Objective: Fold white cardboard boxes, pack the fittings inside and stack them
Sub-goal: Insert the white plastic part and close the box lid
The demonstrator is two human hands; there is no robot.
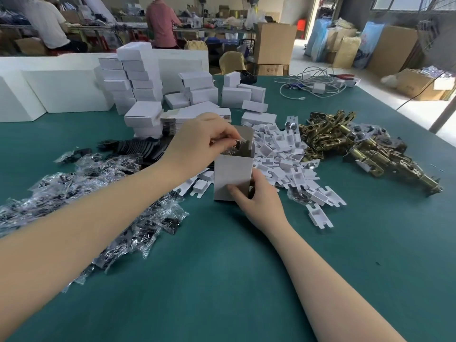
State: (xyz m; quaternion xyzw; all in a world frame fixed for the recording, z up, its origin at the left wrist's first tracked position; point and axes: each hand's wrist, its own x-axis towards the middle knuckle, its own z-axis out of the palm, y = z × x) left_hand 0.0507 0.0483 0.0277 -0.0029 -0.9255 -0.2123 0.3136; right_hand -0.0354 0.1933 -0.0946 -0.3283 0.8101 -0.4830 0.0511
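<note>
L hand [207, 134] pinches bagged fitting [234, 144] into box [233, 176] (R hand [256, 193] grips).

Box [233, 177] between bags [103, 193] and latches [357, 146]

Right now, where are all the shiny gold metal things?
In the head view, the gold metal fittings lie heaped on the green table, to the right, just beyond the pile of white card inserts.

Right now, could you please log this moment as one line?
step: packing | left hand: lowers clear bag into open box | right hand: steadies box on table
</note>
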